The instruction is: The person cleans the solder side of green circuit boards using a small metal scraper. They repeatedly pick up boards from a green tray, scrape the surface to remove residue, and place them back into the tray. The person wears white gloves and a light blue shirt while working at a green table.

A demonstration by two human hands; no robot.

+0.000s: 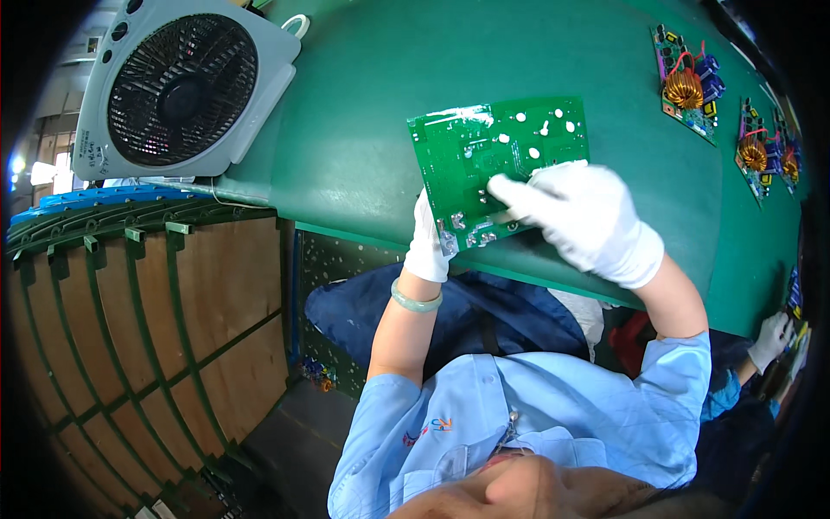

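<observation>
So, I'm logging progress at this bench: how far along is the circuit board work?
Populated boards lie at the table's far right. In hand: left hand holds a green circuit board, solder side up, while the right hand fingers press it. What remains can't be judged.

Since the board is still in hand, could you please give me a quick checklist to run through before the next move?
1. Left hand grips the board's lower edge: ok.
2. Right hand rests on the board, index finger pressed on its face: ok.
3. Both hands gloved: ok.
4. Board held solder side up, over the table: ok; component side cannot tell.
5. Table space beyond the board free; populated boards lie far right, the fan far left: ok.
6. Co-worker's gloved hand at the right edge, well apart: ok.
</observation>
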